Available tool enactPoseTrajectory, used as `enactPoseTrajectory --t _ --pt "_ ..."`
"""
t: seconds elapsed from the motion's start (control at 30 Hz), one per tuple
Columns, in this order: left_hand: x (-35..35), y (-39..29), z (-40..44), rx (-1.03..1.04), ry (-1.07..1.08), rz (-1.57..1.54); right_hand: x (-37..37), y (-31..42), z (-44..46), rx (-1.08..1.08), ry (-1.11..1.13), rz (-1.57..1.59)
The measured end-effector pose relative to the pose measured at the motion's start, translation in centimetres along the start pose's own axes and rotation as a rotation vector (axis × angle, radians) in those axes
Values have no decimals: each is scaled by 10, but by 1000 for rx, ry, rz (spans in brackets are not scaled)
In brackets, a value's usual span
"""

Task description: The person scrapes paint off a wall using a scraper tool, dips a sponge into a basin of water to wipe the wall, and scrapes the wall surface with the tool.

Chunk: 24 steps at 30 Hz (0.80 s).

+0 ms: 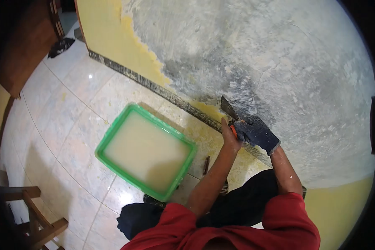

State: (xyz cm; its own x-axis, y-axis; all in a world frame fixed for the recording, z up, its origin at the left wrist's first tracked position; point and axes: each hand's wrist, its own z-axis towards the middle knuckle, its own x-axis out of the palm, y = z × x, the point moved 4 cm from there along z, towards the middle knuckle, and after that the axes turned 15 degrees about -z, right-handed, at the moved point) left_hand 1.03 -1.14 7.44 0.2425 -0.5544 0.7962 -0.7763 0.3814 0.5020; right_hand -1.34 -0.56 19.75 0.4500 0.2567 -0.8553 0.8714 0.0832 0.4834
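Observation:
A scraper (228, 107) with a dark, flat blade and an orange handle is at the foot of the wall (208, 50), its blade against or very close to the grey patchy surface. My right hand (258, 132), in a dark blue glove dusted with white, is wrapped round the scraper. My bare left hand (231, 136) closes on the handle's lower side, thumb pointing toward the blade; its other fingers are partly hidden. Yellow paint (148, 54) borders the bare grey area with a ragged edge.
A green basin (109, 132) of cloudy whitish liquid stands on the tiled floor left of my legs. A dark skirting strip (154, 89) runs along the wall. A wooden stool (46, 231) is at lower left, a black bag (61, 47) farther back. Flakes litter the floor.

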Motion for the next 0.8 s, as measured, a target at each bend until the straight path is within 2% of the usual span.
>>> enactPoseTrajectory --t 0.13,0.2,0.23,0.3,0.33,0.4,0.43,0.5,0.6,0.7,0.73,0.8 --pt "-4 0 -7 -83 -8 -18 3 -11 0 -164 -1 -118" --pt "-11 -3 -5 -108 24 1 9 -15 0 -61 183 -114" --pt "-11 -4 -8 -104 23 9 11 -12 -1 -66 179 -107" --pt "-1 -2 -13 -161 227 -2 7 1 -4 -202 86 -192" --pt "-2 -2 -15 -156 226 1 6 8 -5 -206 86 -187" --pt "5 -1 -17 -205 319 -46 5 13 -3 -24 239 -235" --pt "-1 -4 -11 -201 324 -40 10 0 0 -33 235 -234" --pt "-12 -10 4 -176 351 -21 20 -26 6 -286 9 -257" --pt "-10 -13 9 -173 398 31 10 9 2 -367 -58 -180" --pt "-24 -9 20 -201 507 -31 5 34 0 -334 -38 -184" --pt "-22 -8 20 -214 540 -51 5 34 1 -217 55 -202" --pt "-24 -6 19 -250 496 -29 8 32 1 -261 21 -190"
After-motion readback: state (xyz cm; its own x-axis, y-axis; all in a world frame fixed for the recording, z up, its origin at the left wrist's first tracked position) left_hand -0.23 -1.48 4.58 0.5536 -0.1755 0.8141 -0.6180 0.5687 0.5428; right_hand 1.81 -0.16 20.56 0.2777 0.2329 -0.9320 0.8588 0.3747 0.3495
